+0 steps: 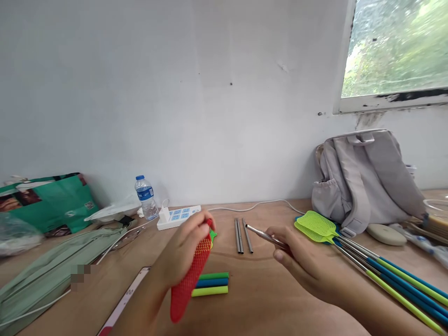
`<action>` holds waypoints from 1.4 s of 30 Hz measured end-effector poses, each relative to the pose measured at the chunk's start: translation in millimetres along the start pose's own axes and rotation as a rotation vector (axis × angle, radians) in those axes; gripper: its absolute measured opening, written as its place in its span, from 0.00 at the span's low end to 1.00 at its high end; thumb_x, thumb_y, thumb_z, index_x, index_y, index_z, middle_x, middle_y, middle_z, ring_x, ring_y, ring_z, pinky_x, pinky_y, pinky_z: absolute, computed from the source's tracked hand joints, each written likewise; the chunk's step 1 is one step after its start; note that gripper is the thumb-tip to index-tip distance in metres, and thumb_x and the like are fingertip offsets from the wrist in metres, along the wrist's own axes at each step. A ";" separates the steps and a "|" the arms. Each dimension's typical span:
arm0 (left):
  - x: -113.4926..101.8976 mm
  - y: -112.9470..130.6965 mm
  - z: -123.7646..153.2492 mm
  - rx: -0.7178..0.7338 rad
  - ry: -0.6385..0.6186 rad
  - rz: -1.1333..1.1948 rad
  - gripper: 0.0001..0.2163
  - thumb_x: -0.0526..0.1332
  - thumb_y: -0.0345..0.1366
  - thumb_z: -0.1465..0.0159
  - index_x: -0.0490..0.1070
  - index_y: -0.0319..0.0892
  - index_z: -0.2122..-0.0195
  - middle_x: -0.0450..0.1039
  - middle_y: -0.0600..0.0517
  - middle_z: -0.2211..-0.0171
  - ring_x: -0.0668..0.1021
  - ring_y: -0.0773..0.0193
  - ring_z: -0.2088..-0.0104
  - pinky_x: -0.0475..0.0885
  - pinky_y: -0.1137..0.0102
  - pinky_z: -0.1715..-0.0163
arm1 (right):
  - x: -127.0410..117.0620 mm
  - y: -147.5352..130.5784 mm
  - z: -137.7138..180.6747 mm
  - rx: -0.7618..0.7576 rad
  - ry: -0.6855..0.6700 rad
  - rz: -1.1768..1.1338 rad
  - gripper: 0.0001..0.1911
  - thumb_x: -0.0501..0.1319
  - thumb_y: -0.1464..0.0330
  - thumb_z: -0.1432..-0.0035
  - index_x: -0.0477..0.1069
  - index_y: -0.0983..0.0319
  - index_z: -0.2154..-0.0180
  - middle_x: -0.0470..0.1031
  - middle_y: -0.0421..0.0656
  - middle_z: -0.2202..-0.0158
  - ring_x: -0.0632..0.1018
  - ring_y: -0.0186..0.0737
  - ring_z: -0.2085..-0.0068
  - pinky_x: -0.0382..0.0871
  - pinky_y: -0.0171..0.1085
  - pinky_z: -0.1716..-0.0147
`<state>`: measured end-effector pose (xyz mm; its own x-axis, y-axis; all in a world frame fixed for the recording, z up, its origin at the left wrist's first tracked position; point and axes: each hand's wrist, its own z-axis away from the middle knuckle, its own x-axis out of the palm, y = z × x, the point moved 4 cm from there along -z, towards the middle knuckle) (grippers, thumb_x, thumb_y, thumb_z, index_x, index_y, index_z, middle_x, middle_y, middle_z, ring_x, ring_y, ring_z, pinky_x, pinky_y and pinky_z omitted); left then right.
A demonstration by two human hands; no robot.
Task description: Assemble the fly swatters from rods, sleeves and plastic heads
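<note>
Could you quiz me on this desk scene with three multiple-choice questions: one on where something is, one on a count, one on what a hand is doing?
1. Where does the backpack stand?
A. on the floor
B. against the wall under the window
C. beside the water bottle

2. How many short coloured sleeves lie stacked between the hands?
A. one
B. three
C. five

3. What is the left hand doing?
A. lying flat and empty
B. gripping the bottle
C. holding the red swatter head

Answers: 1 B, it leans on the wall at the right below the window frame. 2 B, green, blue and yellow-green ones show. 3 C, its fingers close around the red mesh, while the right hand holds a metal rod.
</note>
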<state>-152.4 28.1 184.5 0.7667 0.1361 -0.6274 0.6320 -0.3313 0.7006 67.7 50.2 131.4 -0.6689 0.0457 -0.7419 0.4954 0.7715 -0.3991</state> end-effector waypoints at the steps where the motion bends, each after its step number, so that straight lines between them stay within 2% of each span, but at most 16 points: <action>1: 6.1 7.9 4.2 0.039 -0.060 -0.067 0.07 0.45 0.36 0.41 0.59 0.44 0.72 0.62 0.55 0.73 0.67 0.64 0.70 0.64 0.71 0.70 | -7.7 -8.7 -2.6 -0.055 -0.009 0.052 0.10 0.46 0.66 0.36 0.60 0.57 0.55 0.72 0.40 0.70 0.72 0.34 0.71 0.61 0.32 0.74; 3: 17.4 19.2 13.5 0.077 -0.161 -0.216 0.04 0.50 0.37 0.44 0.57 0.44 0.73 0.61 0.55 0.72 0.66 0.63 0.71 0.64 0.70 0.71 | -17.4 -23.3 -3.8 -0.172 0.012 0.168 0.09 0.47 0.67 0.36 0.62 0.57 0.57 0.71 0.39 0.71 0.71 0.34 0.72 0.59 0.32 0.74; 5: 26.3 26.0 22.0 0.099 -0.222 -0.334 0.05 0.54 0.38 0.47 0.57 0.45 0.73 0.61 0.54 0.71 0.65 0.63 0.70 0.64 0.69 0.71 | -20.9 -31.7 -0.7 -0.267 0.076 0.271 0.08 0.48 0.67 0.37 0.64 0.57 0.58 0.71 0.39 0.72 0.70 0.34 0.73 0.57 0.33 0.74; 10: 36.5 33.4 30.6 0.167 -0.252 -0.486 0.12 0.57 0.34 0.54 0.60 0.47 0.67 0.64 0.51 0.62 0.65 0.56 0.60 0.66 0.66 0.66 | -22.6 -30.2 8.0 -0.327 0.202 0.395 0.09 0.49 0.68 0.38 0.66 0.58 0.59 0.68 0.39 0.75 0.67 0.33 0.77 0.53 0.33 0.77; 15: 38.4 32.2 26.5 0.184 -0.307 -0.546 0.14 0.53 0.31 0.58 0.60 0.47 0.68 0.65 0.51 0.64 0.65 0.56 0.62 0.66 0.66 0.67 | -26.9 -27.7 6.9 -0.338 0.183 0.464 0.10 0.49 0.69 0.38 0.68 0.58 0.59 0.67 0.38 0.76 0.65 0.32 0.78 0.52 0.33 0.78; 19: 43.3 26.7 24.5 0.156 -0.339 -0.578 0.13 0.52 0.30 0.59 0.58 0.46 0.70 0.65 0.52 0.66 0.65 0.57 0.63 0.65 0.64 0.63 | -28.4 -25.0 6.4 -0.363 0.160 0.499 0.09 0.51 0.69 0.39 0.69 0.57 0.63 0.66 0.38 0.77 0.65 0.32 0.77 0.51 0.34 0.78; 25: 59.9 18.8 27.6 0.229 -0.375 -0.624 0.11 0.55 0.32 0.55 0.60 0.46 0.69 0.66 0.51 0.62 0.63 0.53 0.57 0.62 0.60 0.56 | -28.1 -17.7 8.9 -0.411 0.076 0.507 0.08 0.51 0.71 0.41 0.68 0.57 0.68 0.68 0.38 0.75 0.65 0.31 0.78 0.51 0.35 0.77; 30: 73.2 19.9 25.8 0.321 -0.372 -0.692 0.11 0.56 0.34 0.51 0.62 0.44 0.65 0.66 0.49 0.61 0.64 0.54 0.57 0.54 0.55 0.47 | -17.9 -20.0 9.8 -0.412 0.059 0.550 0.09 0.51 0.73 0.43 0.65 0.59 0.73 0.67 0.38 0.77 0.63 0.32 0.79 0.49 0.36 0.78; 36: 79.8 20.5 18.0 0.308 -0.424 -0.766 0.08 0.55 0.33 0.52 0.62 0.43 0.68 0.65 0.49 0.65 0.64 0.54 0.59 0.54 0.54 0.47 | -7.5 -20.5 6.2 -0.391 0.079 0.582 0.12 0.49 0.73 0.42 0.64 0.61 0.75 0.66 0.38 0.80 0.62 0.32 0.81 0.47 0.36 0.80; 42: 88.3 11.1 11.8 0.298 -0.472 -0.722 0.08 0.55 0.31 0.53 0.63 0.42 0.70 0.66 0.49 0.67 0.66 0.57 0.62 0.58 0.55 0.51 | 2.2 -17.7 7.8 -0.399 0.092 0.640 0.11 0.50 0.75 0.43 0.62 0.60 0.77 0.65 0.38 0.81 0.62 0.33 0.82 0.44 0.37 0.81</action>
<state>-79.0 25.4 133.0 0.0292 0.0292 -0.9991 0.8346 -0.5507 0.0083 61.8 31.7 132.7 -0.3707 0.6007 -0.7084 0.5756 0.7471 0.3323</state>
